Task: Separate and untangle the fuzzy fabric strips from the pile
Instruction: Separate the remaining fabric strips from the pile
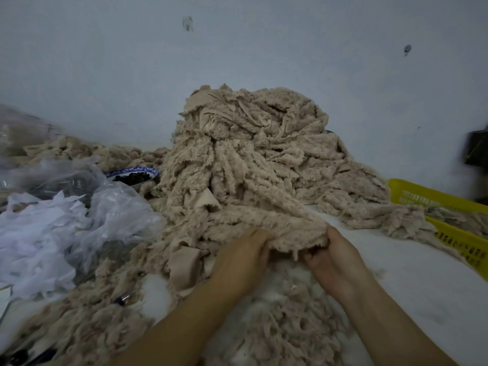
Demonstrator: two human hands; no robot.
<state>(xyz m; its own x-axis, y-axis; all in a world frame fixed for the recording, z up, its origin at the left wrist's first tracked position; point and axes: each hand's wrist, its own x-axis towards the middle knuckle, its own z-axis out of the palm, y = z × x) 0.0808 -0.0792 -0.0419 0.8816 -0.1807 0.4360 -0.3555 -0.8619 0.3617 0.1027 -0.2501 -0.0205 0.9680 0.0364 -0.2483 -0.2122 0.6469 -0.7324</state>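
Fuzzy fabric strips (250, 159), beige and tangled, rise in a tall pile at the middle of a white bench (396, 281), against a pale wall (264, 48). More of them spread low across the left side and the near edge.

At far left, a clear plastic bag (116, 207) lies crumpled and open, holding white scraps (34, 241) of thin material. Just behind it, at the foot of the pile, a blue-and-white patterned bowl (137, 170) holds something dark that cannot be made out. At right, a yellow plastic basket (412, 187) with slotted walls sits beside the pile. Several strips trail over its rim and lie inside it.

In front of the pile, a person's left hand (243, 257) has its fingers curled under the near edge of one broad strip (295, 233), the grip closed on the fabric. The right hand (332, 260), close beside it, clasps the same strip further along. Its thumb is on top and its fingers are tucked beneath, the grip likewise tight around the cloth. The strip spans the short gap between the two hands and runs back up into the pile. More strips lie on the bench below both forearms.
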